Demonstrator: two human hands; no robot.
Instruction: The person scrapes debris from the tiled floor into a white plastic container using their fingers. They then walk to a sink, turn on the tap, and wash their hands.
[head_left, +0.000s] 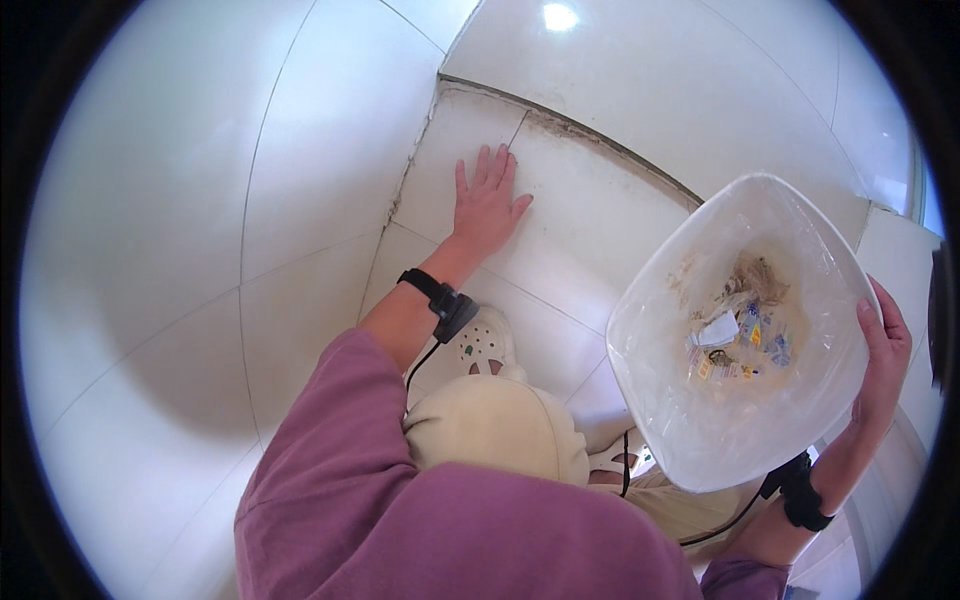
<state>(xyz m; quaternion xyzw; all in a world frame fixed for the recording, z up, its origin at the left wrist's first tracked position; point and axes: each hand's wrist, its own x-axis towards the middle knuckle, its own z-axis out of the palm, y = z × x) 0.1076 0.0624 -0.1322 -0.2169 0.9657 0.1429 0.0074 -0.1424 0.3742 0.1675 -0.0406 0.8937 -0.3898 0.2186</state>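
My right hand (885, 349) grips the rim of a white trash bin (645, 390) at its right side, the thumb on the inner edge. A clear plastic liner (814, 247) covers the bin's inside. Down in it lie a clump of hair and dust (757, 277), a white scrap of paper (718, 330) and several printed wrappers (754, 326). My left hand (486, 202) is spread palm down on the pale floor tiles (592, 202), near the wall corner, with nothing visible in it.
Tiled walls rise at the left (172, 225) and far side (637, 67). Brown dirt (570, 127) lines the far floor joint. White clogs (487, 337) are on my feet, below my bent knee (499, 427). Black wrist straps (424, 283) with cables are on both arms.
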